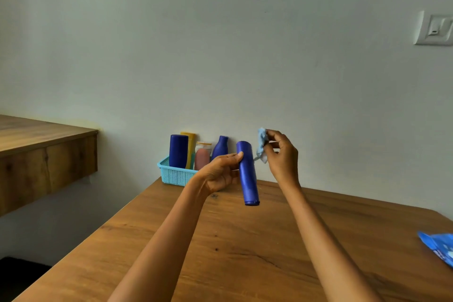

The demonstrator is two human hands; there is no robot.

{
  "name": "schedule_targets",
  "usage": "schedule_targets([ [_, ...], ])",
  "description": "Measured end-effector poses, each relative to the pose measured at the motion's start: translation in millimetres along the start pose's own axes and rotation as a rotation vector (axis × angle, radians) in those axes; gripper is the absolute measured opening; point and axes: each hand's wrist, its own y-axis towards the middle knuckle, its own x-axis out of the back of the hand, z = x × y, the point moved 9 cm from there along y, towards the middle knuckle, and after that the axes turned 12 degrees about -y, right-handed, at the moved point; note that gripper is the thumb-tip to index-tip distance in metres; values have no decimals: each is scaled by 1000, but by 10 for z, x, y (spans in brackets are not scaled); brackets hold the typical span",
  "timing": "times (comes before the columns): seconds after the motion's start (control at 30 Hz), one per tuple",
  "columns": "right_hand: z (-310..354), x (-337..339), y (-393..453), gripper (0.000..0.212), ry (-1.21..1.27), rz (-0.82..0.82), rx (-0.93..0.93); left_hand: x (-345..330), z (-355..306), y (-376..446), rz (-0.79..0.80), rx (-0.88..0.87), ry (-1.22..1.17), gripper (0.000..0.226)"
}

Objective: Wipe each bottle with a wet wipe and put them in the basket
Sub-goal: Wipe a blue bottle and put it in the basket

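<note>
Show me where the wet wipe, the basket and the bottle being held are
wet wipe [261, 145]: head view, middle of the crumpled wipe.
basket [175, 174]: head view, front mesh wall.
blue bottle [248, 174]: head view, mid-body, beside the gripping fingers.

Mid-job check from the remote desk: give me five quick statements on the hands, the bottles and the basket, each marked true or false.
1. The left hand holds a blue bottle above the table. True.
2. The right hand is empty. False: it pinches a crumpled wet wipe.
3. The basket already holds several bottles. True: a dark blue one, a yellow one, a pinkish one and another blue one stand in it.
4. The basket is red. False: it is light blue.
5. The wipe pack lies inside the basket. False: it lies on the table at the right edge of view.
</note>
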Motion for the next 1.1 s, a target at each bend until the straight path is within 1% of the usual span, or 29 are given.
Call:
schedule_targets([
  [0.07,52,-123,-29,27,-31,69,43,-85,23,5,31,13,32,36],
  [0.13,98,-224,-66,30,-71,118,91,-89,-21,6,2,-17,30,30],
  [0.17,115,-265,-83,29,-81,134,105,-63,-53,6,-26,-37,12,31],
  [0.27,141,-377,-125,28,-74,174,111,64,-165,-5,-118,-90,-124,45],
  [0.4,152,-414,-131,26,-25,255,97,176,-250,-31,-173,-112,-217,43],
  [0.5,120,-386,-126,22,-12,369,78,266,-220,-42,-247,-98,-216,44],
  [0.6,116,-426,-145,28,-83,519,99,327,-144,-47,-319,-64,-155,47],
  [0.63,116,-417,-130,27,-93,508,98,340,-122,-47,-333,-50,-124,49],
  [0.73,100,-272,-28,17,-84,282,60,312,-46,-35,-337,7,-8,57],
  [0.77,90,-252,-12,16,-76,235,39,270,-23,-29,-325,24,10,57],
  [0.8,76,-264,-12,17,-67,224,18,220,-1,-20,-309,38,14,55],
  [0.9,58,-385,-78,17,-40,291,-19,115,37,9,-271,62,-11,48],
  [1.0,75,-457,-132,21,-4,326,-23,139,36,4,-263,57,-62,56],
  [1.1,80,-497,-144,23,-5,336,-40,210,13,-12,-268,49,-69,54],
])
